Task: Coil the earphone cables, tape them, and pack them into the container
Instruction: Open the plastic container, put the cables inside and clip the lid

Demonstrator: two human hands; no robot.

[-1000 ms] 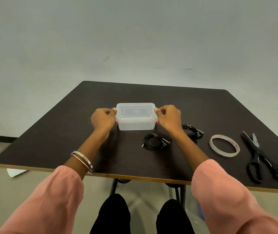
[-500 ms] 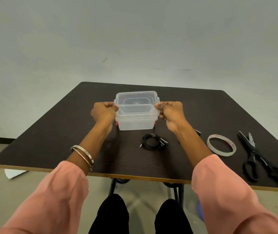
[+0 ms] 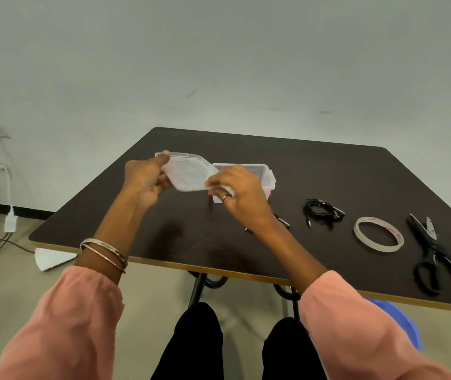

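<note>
A dark bench point(image 3: 314, 171) is carrying a clear plastic container point(image 3: 257, 171), a pair of black scissors point(image 3: 438, 259), a ring of clear tape point(image 3: 378, 237) and a coiled black earphone cable point(image 3: 321, 211). The left hand point(image 3: 144, 179) is gripping the clear lid point(image 3: 187, 172), holding it raised just left of the container. The right hand point(image 3: 235, 187) is curling its fingers at the lid's near right corner, in front of the container, though whether it is gripping is unclear.

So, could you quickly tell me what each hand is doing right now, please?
Left hand: holding the lid at its left edge.
Right hand: fingers on the lid's right edge; its grip cannot be told.
</note>
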